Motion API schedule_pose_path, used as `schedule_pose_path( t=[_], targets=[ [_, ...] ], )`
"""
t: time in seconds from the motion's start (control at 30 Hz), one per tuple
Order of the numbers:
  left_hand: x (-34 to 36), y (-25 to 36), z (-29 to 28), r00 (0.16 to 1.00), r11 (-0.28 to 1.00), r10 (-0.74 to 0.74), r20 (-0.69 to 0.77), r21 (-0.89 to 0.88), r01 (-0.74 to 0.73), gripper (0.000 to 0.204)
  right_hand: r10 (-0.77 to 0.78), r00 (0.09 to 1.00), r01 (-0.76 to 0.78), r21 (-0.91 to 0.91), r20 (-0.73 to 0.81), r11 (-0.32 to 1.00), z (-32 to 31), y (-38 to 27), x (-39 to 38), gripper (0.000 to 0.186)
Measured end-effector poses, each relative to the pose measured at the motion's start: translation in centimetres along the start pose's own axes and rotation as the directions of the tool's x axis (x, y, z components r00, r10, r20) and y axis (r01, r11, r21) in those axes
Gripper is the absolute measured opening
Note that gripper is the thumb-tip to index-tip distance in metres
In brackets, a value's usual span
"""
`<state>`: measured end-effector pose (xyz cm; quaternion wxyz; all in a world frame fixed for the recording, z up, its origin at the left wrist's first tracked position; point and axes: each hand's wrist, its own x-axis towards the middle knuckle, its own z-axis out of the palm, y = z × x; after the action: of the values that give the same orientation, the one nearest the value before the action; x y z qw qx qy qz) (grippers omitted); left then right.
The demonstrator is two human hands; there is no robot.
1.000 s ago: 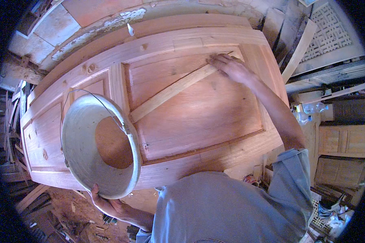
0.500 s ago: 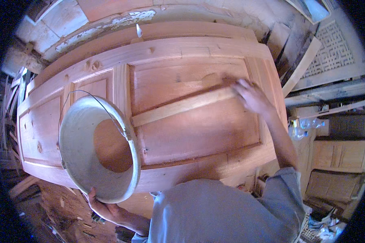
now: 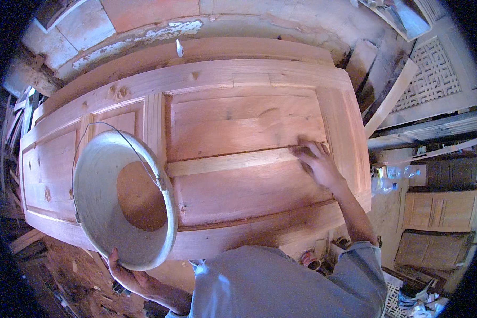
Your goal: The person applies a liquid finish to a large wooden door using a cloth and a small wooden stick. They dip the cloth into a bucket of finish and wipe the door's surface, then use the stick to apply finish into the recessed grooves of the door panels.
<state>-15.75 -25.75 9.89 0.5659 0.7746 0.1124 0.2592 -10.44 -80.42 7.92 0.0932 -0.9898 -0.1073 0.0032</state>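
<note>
A panelled wooden door (image 3: 249, 208) lies in front of me. My left hand (image 3: 122, 270) grips the lower rim of a grey bucket (image 3: 93, 191), which is tipped on its side with brown material inside and a wire handle at its top. My right hand (image 3: 315, 159) is closed on the right end of a pale wooden strip (image 3: 233, 160), which lies across the door's large right panel. Those fingers are partly blurred.
A second board (image 3: 259, 49) sits behind the door, with a small white object (image 3: 179, 49) on it. Timber lengths (image 3: 389, 93) and a carved lattice panel (image 3: 424, 74) are at the upper right. Plastic bottles (image 3: 387, 185), more doors (image 3: 437, 209) and a tin (image 3: 310, 261) are farther back.
My right hand has moved down and slightly right, swinging the strip from a diagonal to a nearly level slope across the panel. My left hand still holds the bucket.
</note>
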Motion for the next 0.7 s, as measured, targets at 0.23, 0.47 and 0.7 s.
schedule_pose_path(
  t=[0.23,0.47,0.7],
  targets=[
    [1.3,1.1,0.0,0.905,0.794,-0.425,0.032,-0.466,0.390,0.033,-0.041,0.999,0.040,-0.043,-0.020,0.998,1.1,3.3,3.2,0.055],
    [-1.1,-0.6,-0.4,1.000,0.997,-0.023,-0.016,-0.080,0.021,0.037,-0.018,1.000,0.018,-0.024,0.020,1.000,0.8,3.0,3.4,0.053],
    [-1.9,-0.2,-2.0,0.957,0.916,-0.285,-0.052,-0.309,0.256,0.048,-0.052,0.998,0.054,-0.065,0.038,0.996,0.8,2.7,1.5,0.049]
  ],
)
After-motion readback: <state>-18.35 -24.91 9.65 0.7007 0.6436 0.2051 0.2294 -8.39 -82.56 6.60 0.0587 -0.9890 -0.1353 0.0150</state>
